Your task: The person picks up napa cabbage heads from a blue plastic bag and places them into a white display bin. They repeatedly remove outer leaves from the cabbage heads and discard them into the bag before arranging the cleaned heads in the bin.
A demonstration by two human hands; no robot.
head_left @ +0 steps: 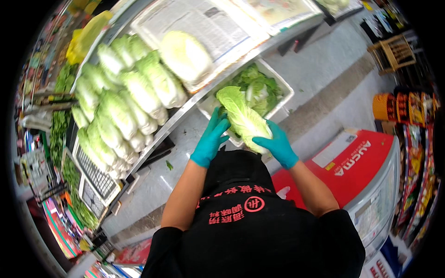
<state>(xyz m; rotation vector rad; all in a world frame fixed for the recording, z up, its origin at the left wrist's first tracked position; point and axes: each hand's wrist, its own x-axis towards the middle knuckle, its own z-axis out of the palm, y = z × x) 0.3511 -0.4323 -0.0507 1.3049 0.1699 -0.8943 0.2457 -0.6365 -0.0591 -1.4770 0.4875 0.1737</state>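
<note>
A napa cabbage (245,116) lies tilted over a white foam box, with its leafy tip pointing away from me. My right hand (278,144), in a teal glove, grips its pale base end, the thumb lying across it. Beside the cabbage's left edge is my left hand (211,139), also gloved, with fingers and thumb spread; whether its fingertips touch the leaf is unclear. The foam box (286,99) on the floor contains loose green leaves (260,88).
Several napa cabbages (118,111) are piled on the metal-edged stand (180,113) at left. One pale cabbage (186,55) rests in a newspaper-lined foam tray (222,24). A red chest freezer (361,166) stands at right, a wooden stool (393,54) farther back.
</note>
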